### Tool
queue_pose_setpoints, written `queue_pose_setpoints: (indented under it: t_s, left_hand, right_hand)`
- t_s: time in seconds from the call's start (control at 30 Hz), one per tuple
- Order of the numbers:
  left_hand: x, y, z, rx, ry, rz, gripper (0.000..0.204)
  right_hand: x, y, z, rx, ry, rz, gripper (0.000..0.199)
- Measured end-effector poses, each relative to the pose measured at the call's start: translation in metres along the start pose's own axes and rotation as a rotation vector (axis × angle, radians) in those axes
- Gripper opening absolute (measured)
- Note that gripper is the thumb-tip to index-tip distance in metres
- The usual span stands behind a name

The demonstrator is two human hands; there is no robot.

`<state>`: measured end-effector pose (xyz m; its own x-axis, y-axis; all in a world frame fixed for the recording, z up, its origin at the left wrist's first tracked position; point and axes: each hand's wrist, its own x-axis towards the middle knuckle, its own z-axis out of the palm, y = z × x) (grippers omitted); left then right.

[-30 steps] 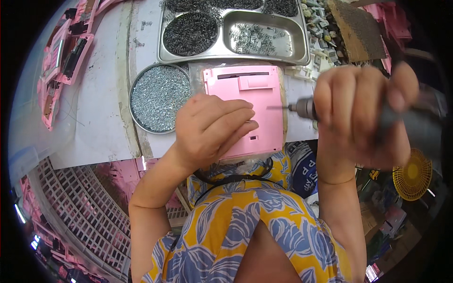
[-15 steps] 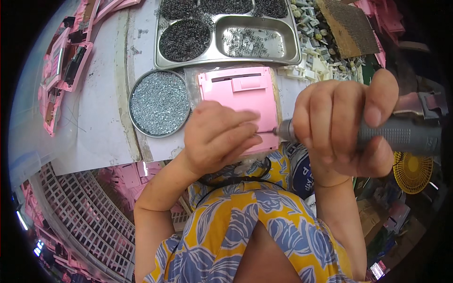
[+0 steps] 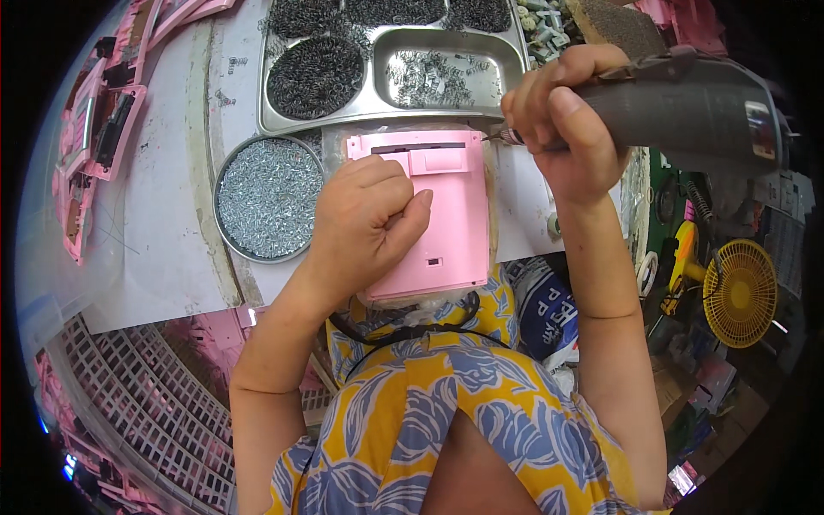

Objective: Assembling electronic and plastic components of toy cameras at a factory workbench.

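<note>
1. Your right hand (image 3: 562, 129) grips an electric screwdriver (image 3: 687, 107), its bit (image 3: 493, 137) pointing left, by the pink plastic panel's (image 3: 446, 225) far-right corner.
2. That panel lies at the desk's (image 3: 530, 225) edge, long axis away from you, beneath your curled left hand (image 3: 365, 219) (holding anything? I cannot tell).

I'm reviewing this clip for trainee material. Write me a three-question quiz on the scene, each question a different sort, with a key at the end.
1. What tool does the person's right hand hold?
2. True or false: the round dish of small silver screws stands to the right of the pink plastic panel.
3. Fill in the gap: the dark coil springs lie in a compartmented tray made of ____.

Key:
1. A grey electric screwdriver.
2. False; it stands to the left.
3. Metal.
</note>
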<state>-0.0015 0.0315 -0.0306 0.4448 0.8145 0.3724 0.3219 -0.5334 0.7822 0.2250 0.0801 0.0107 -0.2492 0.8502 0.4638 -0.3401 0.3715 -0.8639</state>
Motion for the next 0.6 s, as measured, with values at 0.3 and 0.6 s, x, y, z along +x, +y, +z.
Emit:
queue_pose_setpoints:
  t_s: [0.3,0.6]
  left_hand:
    - [0.002,0.001,0.001,-0.053,0.032,0.017,0.009]
    - [-0.004,0.008,0.005,-0.068,0.163,0.025,0.011]
  right_hand:
    - [0.003,0.008,0.010,-0.233,-0.023,0.074,0.016]
    - [0.015,-0.052,0.046,0.123,-0.247,0.014,0.023]
